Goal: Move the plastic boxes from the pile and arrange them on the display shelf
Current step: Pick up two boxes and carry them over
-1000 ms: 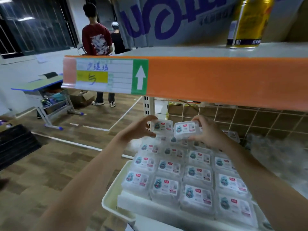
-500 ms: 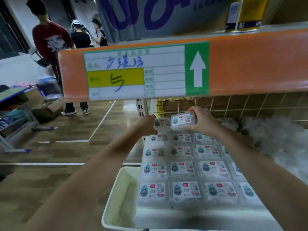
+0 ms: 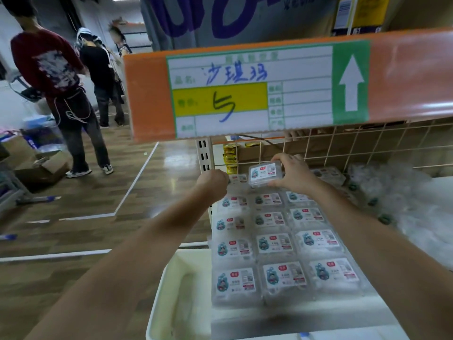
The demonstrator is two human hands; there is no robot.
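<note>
Clear plastic boxes with printed labels (image 3: 274, 244) lie in neat rows on the display shelf (image 3: 306, 323). My right hand (image 3: 294, 177) grips one such box (image 3: 264, 173) by its right side, holding it just above the back row. My left hand (image 3: 213, 184) is curled at the back left corner of the rows, right beside a box (image 3: 237, 179) lying there; its fingers are hidden behind the knuckles. A loose pile of clear boxes (image 3: 404, 200) fills the shelf to the right.
An orange shelf rail (image 3: 411, 74) with a price label (image 3: 245, 94) hangs just above my hands. A wire grid (image 3: 367, 148) backs the shelf. A white bin (image 3: 171, 303) sits at the shelf's front left. Three people (image 3: 49, 69) stand on the floor at left beside a cardboard carton (image 3: 41, 168).
My head has come closer to and lower under the rail. Both hands have reached further back, the right one carrying its box toward the back row.
</note>
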